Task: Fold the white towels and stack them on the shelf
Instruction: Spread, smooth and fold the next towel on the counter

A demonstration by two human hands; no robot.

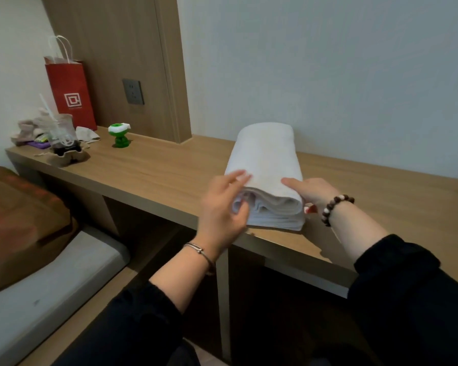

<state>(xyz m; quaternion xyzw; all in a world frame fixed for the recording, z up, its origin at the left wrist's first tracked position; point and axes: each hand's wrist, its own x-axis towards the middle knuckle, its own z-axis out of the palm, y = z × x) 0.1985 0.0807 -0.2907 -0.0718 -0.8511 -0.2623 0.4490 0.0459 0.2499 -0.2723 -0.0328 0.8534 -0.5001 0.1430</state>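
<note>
Head view: folded white towel stack (267,154) lies on wooden shelf (156,167) nr front edge, w/ L hand (222,207) fingers spread, touching stack's front-left corner, and R hand (312,191) fingers straight, resting against its right side.

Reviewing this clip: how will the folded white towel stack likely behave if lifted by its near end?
Probably floppy: the towel stack shows soft, rounded folds, so lifted by one end it would sag. Pushed, it likely drags rather than glides on the wooden shelf. Loose layers beside the left hand might splay apart.
</note>
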